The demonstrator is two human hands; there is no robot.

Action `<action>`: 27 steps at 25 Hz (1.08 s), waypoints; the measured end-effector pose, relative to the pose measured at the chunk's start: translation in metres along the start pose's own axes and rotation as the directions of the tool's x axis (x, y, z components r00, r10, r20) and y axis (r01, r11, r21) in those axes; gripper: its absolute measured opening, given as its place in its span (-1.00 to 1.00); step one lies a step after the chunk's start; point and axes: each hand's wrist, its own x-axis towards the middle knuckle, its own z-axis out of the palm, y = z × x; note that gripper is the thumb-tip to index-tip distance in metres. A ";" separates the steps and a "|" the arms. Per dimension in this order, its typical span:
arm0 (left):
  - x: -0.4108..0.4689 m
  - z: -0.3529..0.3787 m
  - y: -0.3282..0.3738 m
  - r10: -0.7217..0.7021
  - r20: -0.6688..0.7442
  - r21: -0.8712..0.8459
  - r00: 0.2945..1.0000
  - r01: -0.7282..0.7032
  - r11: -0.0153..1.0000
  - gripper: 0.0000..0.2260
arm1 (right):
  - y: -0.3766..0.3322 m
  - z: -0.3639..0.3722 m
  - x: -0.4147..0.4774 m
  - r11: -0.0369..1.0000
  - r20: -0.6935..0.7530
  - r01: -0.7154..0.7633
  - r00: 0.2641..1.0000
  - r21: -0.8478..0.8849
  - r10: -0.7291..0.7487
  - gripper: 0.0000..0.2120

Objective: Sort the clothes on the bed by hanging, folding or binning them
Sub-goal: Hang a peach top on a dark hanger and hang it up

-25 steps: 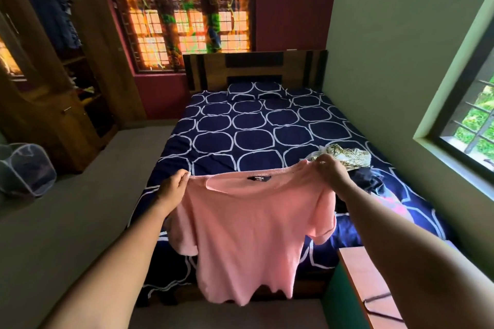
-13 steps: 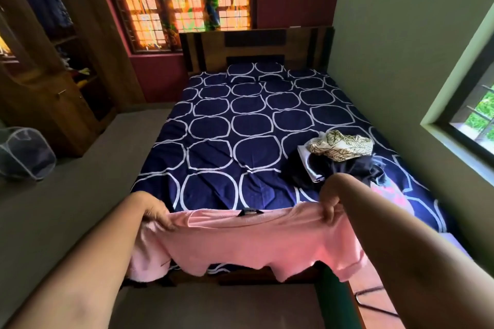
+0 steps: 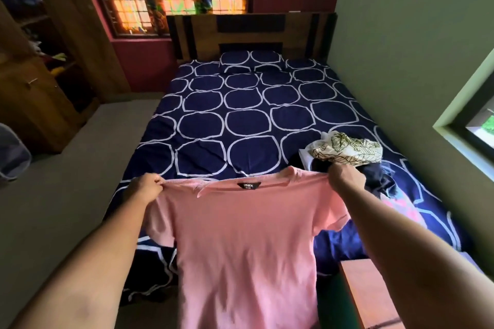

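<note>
A pink T-shirt (image 3: pixel 246 243) hangs spread out in the air over the foot of the bed (image 3: pixel 240 120), its black neck label facing me. My left hand (image 3: pixel 145 187) pinches its left shoulder and my right hand (image 3: pixel 346 176) grips its right shoulder. Behind my right hand a small pile of clothes lies on the bed's right side: a white leaf-print garment (image 3: pixel 350 148) on top, dark navy clothes (image 3: pixel 379 177) under it, and a pink patterned piece (image 3: pixel 398 208) partly hidden by my right arm.
A wooden wardrobe (image 3: pixel 34 93) stands open at the left wall. A mesh laundry basket (image 3: pixel 12 155) sits on the floor at the far left edge. A wooden-topped cabinet (image 3: pixel 366 294) stands at the bed's near right corner. The green wall with a window (image 3: pixel 481 125) bounds the right.
Half a second ago the T-shirt was low and slack across the bed's foot; both hands have since lifted it, so it hangs full length again.
</note>
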 end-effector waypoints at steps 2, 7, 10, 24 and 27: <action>0.034 0.006 0.014 -0.025 -0.055 -0.030 0.998 0.023 0.999 -0.85 | -0.013 0.014 0.040 0.979 0.026 -0.112 0.994 0.169 0.109 -0.71; 0.101 0.012 0.055 -0.013 -0.130 -0.059 0.991 0.005 0.998 -0.75 | -0.031 0.057 0.142 0.903 0.112 -0.202 0.979 0.380 0.172 -0.82; 0.135 0.016 0.074 -0.089 -0.132 -0.092 0.987 0.077 0.993 -0.75 | -0.052 0.067 0.162 0.859 0.158 -0.253 0.966 0.446 0.203 -0.89; 0.226 0.106 0.098 -0.145 0.329 -0.638 0.933 0.333 0.694 -0.61 | -0.112 0.116 0.224 0.877 0.302 -0.273 0.940 0.396 0.157 -0.59; 0.229 0.129 0.099 -0.025 0.308 -0.428 0.951 0.162 0.889 -0.24 | -0.111 0.151 0.227 0.871 0.365 -0.170 0.931 0.462 -0.012 -0.28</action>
